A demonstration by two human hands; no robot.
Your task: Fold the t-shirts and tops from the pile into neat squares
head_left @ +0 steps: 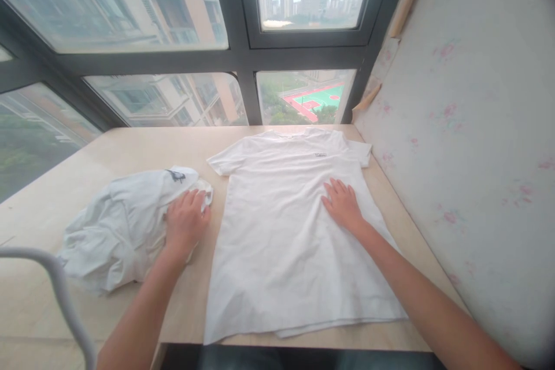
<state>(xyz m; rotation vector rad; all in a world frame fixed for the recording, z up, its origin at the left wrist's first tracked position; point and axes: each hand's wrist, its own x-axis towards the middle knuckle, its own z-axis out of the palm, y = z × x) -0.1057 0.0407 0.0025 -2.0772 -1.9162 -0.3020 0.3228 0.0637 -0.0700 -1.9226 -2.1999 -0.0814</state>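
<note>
Resting flat, fingers apart, your right hand (342, 203) seemingly steadies the white T-shirt (277, 231) spread on the table (143, 147); your left hand (187, 218) touches the crumpled cloth (117, 225) alongside, its grip unclear.

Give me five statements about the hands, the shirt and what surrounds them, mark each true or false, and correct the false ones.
1. The right hand rests on the spread-out white T-shirt. True.
2. The left hand also rests on that T-shirt. False: it is on the crumpled white cloth.
3. The crumpled white cloth lies to the right of the T-shirt. False: it lies to the left.
4. A small dark print sits on the T-shirt's chest. True.
5. The wall on the right is plain. False: it bears a pink floral pattern.
</note>
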